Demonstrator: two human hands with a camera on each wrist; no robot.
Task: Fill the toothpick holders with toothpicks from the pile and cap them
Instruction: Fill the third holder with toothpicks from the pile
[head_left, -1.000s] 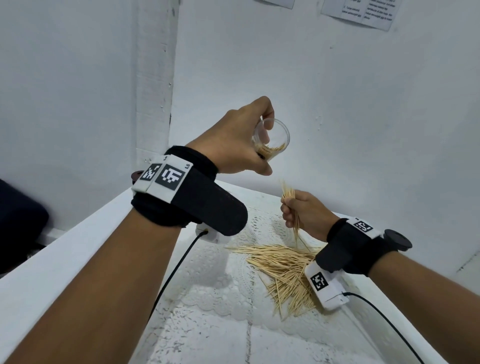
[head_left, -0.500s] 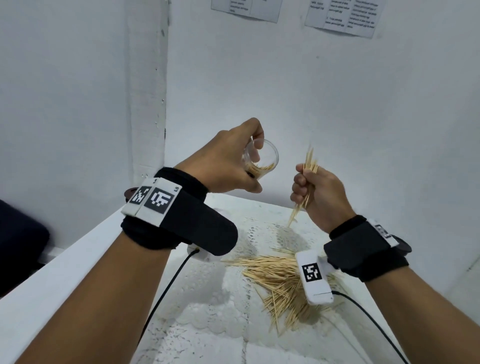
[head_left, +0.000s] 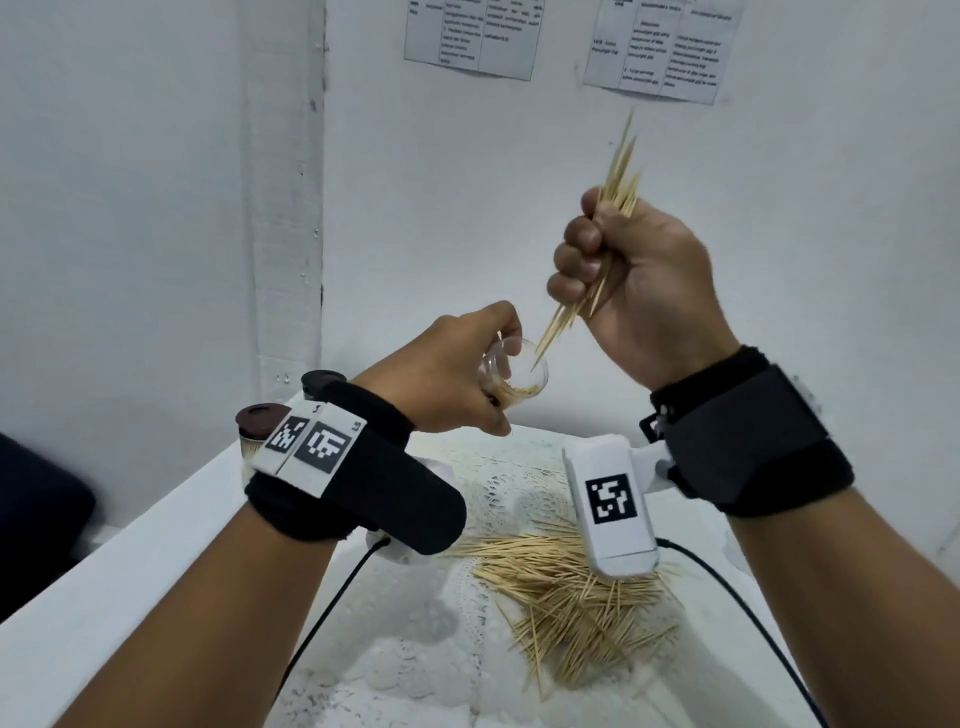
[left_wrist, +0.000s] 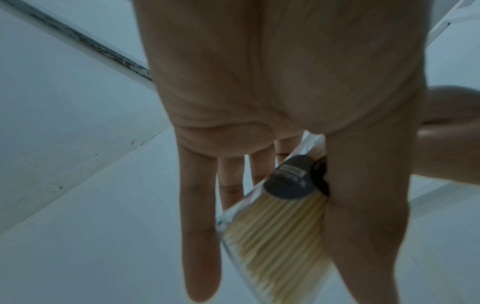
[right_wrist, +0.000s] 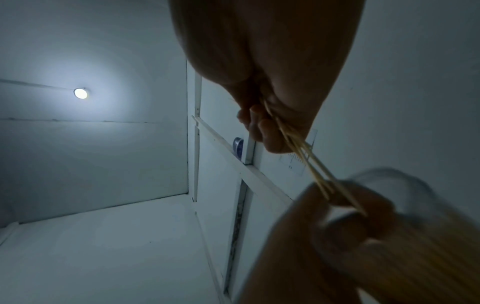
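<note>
White walls close in a white table (head_left: 104, 587) under a lacy cloth (head_left: 519, 483). Our left hand (head_left: 441, 379) curls round a clear, smooth holder (head_left: 514, 371), tilted and already holding many toothpicks (not yet full, we judge). Our right hand (head_left: 634, 280) is fisted on a thin bundle (head_left: 613, 192), its points entering the rim. A loose pile (head_left: 571, 608) of slim wooden sticks lies on the cloth. One brown-capped holder (head_left: 258, 428) stands finished by the left wrist; capping this one is left.
</note>
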